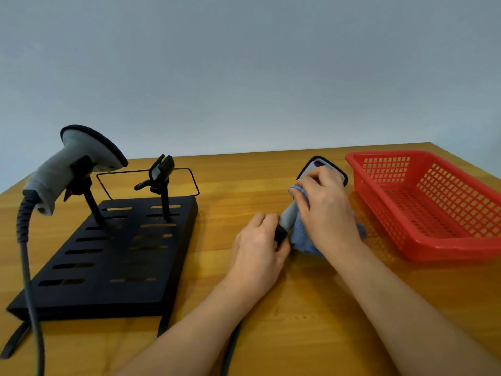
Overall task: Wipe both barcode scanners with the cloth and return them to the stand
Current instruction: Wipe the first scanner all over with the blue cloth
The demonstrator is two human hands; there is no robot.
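Near the wooden table's [298, 308] far right edge, the left hand [257, 248] grips a grey-and-black barcode scanner [320, 169] while the right hand [325, 207] presses a blue cloth [301, 240] on it; a second grey scanner [76, 161] sits in the black slotted stand [108, 261]; second cradle [160, 172] vacant; wiping apparently unfinished.

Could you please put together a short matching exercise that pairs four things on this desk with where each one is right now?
Things
1. scanner on the left
2. scanner on the right
3. blue cloth
4. red basket

Places
A. under the right hand, against a scanner
B. standing on the table's right side
C. sitting in a holder on the black stand
D. handle end gripped by the left hand

Pairs: 1-C, 2-D, 3-A, 4-B
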